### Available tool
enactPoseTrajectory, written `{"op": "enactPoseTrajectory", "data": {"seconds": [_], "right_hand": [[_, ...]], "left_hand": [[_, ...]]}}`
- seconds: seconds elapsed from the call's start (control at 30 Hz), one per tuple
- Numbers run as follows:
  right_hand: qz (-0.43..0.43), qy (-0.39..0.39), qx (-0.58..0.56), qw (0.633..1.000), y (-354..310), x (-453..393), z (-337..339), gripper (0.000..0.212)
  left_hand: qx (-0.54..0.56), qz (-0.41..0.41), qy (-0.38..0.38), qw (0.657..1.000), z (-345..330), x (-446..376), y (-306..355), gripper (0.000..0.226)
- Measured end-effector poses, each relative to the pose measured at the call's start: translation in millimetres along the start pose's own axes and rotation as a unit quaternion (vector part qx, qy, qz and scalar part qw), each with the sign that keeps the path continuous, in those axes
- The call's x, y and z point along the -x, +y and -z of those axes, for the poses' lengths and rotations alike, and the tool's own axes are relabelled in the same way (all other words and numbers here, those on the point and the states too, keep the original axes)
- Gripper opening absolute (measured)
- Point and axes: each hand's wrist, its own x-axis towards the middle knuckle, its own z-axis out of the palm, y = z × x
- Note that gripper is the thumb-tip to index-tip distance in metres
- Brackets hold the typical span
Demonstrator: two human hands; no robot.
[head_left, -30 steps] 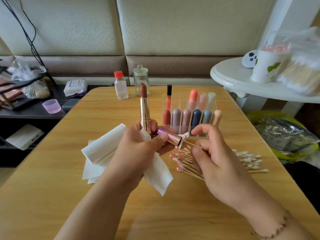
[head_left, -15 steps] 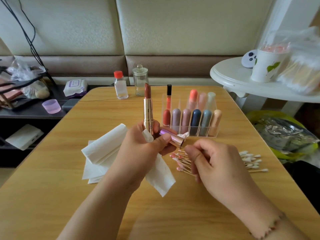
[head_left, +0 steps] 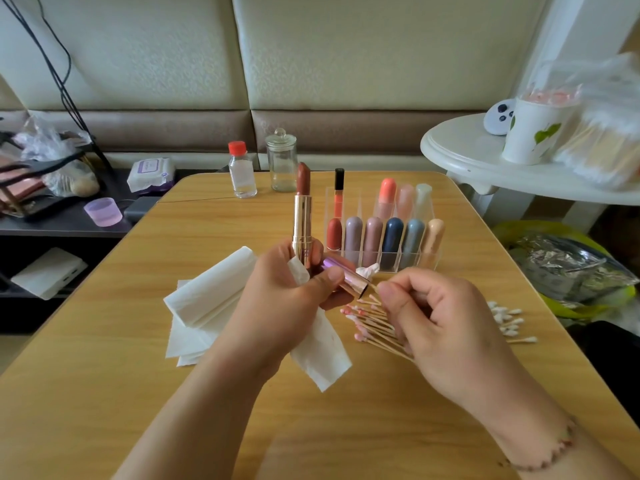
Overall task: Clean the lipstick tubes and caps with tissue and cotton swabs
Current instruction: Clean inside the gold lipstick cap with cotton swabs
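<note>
My left hand (head_left: pixel 287 299) grips three things at once: an upright gold lipstick tube (head_left: pixel 302 220) with its brown stick wound out, a purple-gold cap (head_left: pixel 343 275) lying sideways with its mouth to the right, and a strip of white tissue (head_left: pixel 322 355) hanging below. My right hand (head_left: pixel 426 317) pinches a cotton swab (head_left: pixel 373 287) whose tip sits at the cap's mouth. Used swabs with pink tips (head_left: pixel 370 327) lie on the table under my right hand. Clean swabs (head_left: pixel 507 320) lie further right.
Folded tissues (head_left: pixel 207 299) lie left of my hands. A clear organiser (head_left: pixel 381 233) of several lipsticks stands behind them, with a red-capped bottle (head_left: pixel 241 171) and a glass jar (head_left: pixel 281 161) at the far edge. A white side table (head_left: pixel 485 168) stands at right.
My right hand dropped from the organiser towards the swab pile, then came back up to the cap's mouth with a swab. The left hand tilted the lipstick slightly rightward.
</note>
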Motion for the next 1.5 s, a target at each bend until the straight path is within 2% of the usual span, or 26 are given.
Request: {"op": "enactPoseTrajectory", "data": {"seconds": [0.1,0.17,0.23,0.33,0.4,0.47,0.57,0.7,0.9,1.1,1.2,1.37,1.47,1.5], "right_hand": [[-0.004,-0.005,0.062,0.998,1,0,0,0.032],[-0.004,-0.048,0.019,0.999,-4,1,1,0.033],[-0.013,-0.049,-0.045,0.998,-7,1,4,0.032],[-0.027,-0.012,-0.011,1.0,0,-1,4,0.032],[-0.033,-0.049,0.008,0.998,-2,0,4,0.032],[-0.035,-0.081,-0.044,0.995,-6,1,5,0.032],[-0.049,-0.037,-0.078,0.995,-4,-1,9,0.029],[-0.052,-0.007,0.02,0.998,1,-2,10,0.035],[-0.045,0.026,0.028,0.998,2,0,6,0.017],[-0.029,0.011,-0.005,1.0,1,2,5,0.022],[-0.017,0.0,0.016,1.0,2,3,4,0.017],[-0.035,-0.017,-0.028,0.999,5,4,2,0.015],[-0.026,-0.015,-0.039,0.999,4,4,2,0.005],[-0.018,-0.013,-0.026,0.999,4,4,2,0.012]], "left_hand": [[0.011,-0.004,0.005,1.0,0,-1,0,0.025],[0.018,-0.007,0.009,1.0,1,-1,0,0.025],[0.019,-0.007,0.005,1.0,2,-1,1,0.025],[0.021,-0.01,-0.001,1.0,2,-2,1,0.026],[0.02,-0.013,-0.001,1.0,2,-2,1,0.026],[0.014,-0.014,0.0,1.0,3,-2,1,0.026],[0.008,-0.02,0.005,1.0,4,-2,2,0.026],[0.033,-0.017,0.008,0.999,6,-2,4,0.025],[0.035,-0.009,0.022,0.999,7,-3,3,0.025],[0.043,0.0,0.027,0.999,8,-4,3,0.024],[0.048,0.005,0.024,0.999,6,-3,3,0.025],[0.048,0.014,0.021,0.999,5,-3,3,0.026],[0.056,0.02,0.013,0.998,5,-2,4,0.027],[0.062,0.021,0.008,0.998,6,-2,4,0.027]]}}
